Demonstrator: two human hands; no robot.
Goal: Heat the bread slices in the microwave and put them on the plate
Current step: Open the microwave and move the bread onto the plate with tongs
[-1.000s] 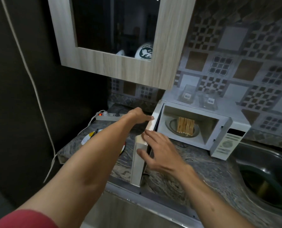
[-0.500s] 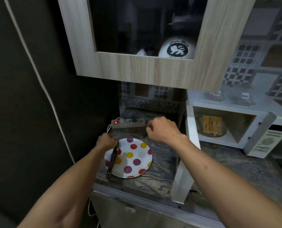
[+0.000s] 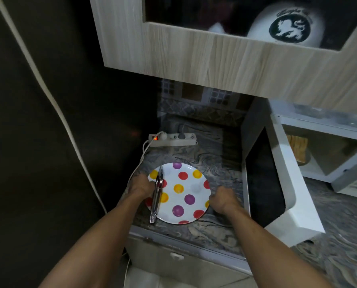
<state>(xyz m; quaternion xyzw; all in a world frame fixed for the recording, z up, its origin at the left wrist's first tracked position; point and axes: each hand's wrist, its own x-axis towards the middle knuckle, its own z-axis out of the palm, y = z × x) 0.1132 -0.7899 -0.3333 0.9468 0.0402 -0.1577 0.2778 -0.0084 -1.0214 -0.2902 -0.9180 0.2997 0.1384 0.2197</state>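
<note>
Head view looks down on a marbled grey bench [image 3: 204,231] with a white plate [image 3: 178,193] dotted in red, yellow, purple and grey lying flat near its front edge. Both hands sit at the plate's rim, one on each side. The left hand [image 3: 141,186] is at the left edge, fingers curled against the rim and against a pair of metal tongs [image 3: 157,196] that lie lengthwise along the plate's left side, tips pointing away from the person and the hinged end hanging just past the near rim. Whether the fingers close around the tongs, the plate edge or both cannot be told from this angle. The right hand [image 3: 222,199] is at the right edge, fingers bent down onto the rim, apparently gripping it.

To the right of the plate stands the white microwave [image 3: 329,163], its door [image 3: 277,183] swung wide open toward the person, the dark door panel just beside the right hand. Inside, well apart from both hands, the bread slices [image 3: 298,149] stand upright on the turntable, only partly seen past the door frame.

Behind the plate, against the patterned wall tiles, a white power strip [image 3: 173,139] with a red light lies on the bench, and a white cable [image 3: 48,96] runs down the dark wall at left. A pale wood cabinet [image 3: 215,55] with a glass door hangs overhead.
</note>
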